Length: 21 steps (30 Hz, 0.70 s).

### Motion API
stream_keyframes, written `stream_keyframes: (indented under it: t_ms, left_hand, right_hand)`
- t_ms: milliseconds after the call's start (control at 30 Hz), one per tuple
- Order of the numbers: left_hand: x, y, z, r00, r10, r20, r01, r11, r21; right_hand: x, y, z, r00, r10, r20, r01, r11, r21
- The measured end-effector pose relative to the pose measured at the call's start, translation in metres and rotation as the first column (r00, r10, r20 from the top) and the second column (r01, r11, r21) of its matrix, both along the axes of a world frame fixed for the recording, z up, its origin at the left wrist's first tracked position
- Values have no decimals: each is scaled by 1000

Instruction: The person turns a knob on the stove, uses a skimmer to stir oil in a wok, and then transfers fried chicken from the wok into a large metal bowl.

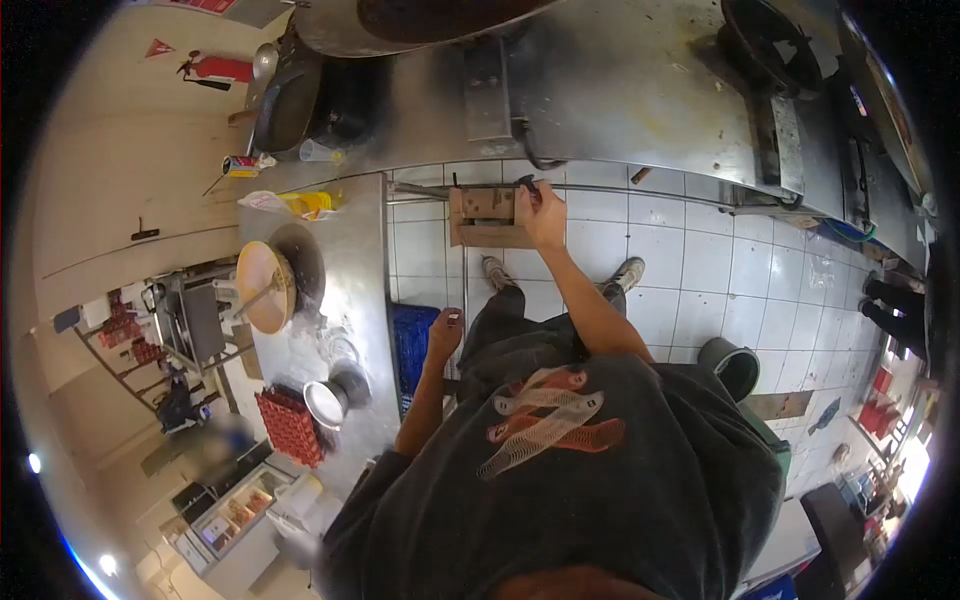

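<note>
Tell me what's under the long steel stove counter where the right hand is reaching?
Under the steel counter a thin rail runs along, and a cardboard box sits on the white tiled floor. The right hand grips a dark handle. Anything farther beneath is hidden.

Blue crate (412,345), red basket (291,427), grey bucket (730,365) — white tiled floor (700,280).

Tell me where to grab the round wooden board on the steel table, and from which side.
Grip the wooden board at its raised rim, coming from the table's open floor-side edge. It seems to lie tilted against a dark pan, so that rim stands free. A utensil lies across it, so avoid the middle.
</note>
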<state>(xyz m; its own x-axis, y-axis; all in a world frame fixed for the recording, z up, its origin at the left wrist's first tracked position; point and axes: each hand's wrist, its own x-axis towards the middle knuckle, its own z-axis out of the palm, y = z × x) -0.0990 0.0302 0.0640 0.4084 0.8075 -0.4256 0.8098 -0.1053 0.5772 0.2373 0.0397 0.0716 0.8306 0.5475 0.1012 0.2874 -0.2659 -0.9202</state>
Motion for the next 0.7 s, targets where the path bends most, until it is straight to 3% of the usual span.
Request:
stream_keyframes:
  t_ms: [67,200,267,700]
  left_hand:
    - [-4,31,11,996,-29,79,27,999,25]
    - [-23,74,26,976,8,215,-3,1000,-22]
    - [-32,90,27,972,0,237,9,999,-34]
    - [-60,159,30,948,-46,314,93,986,-138]
  right_hand:
    - [-15,41,2,996,-39,-75,39,999,-6]
    - [-34,93,-6,991,-102,88,105,994,-24]
    - [-37,110,-11,957,-190,218,197,980,-7]
    - [-49,142,-13,848,-318,425,359,933,-19]
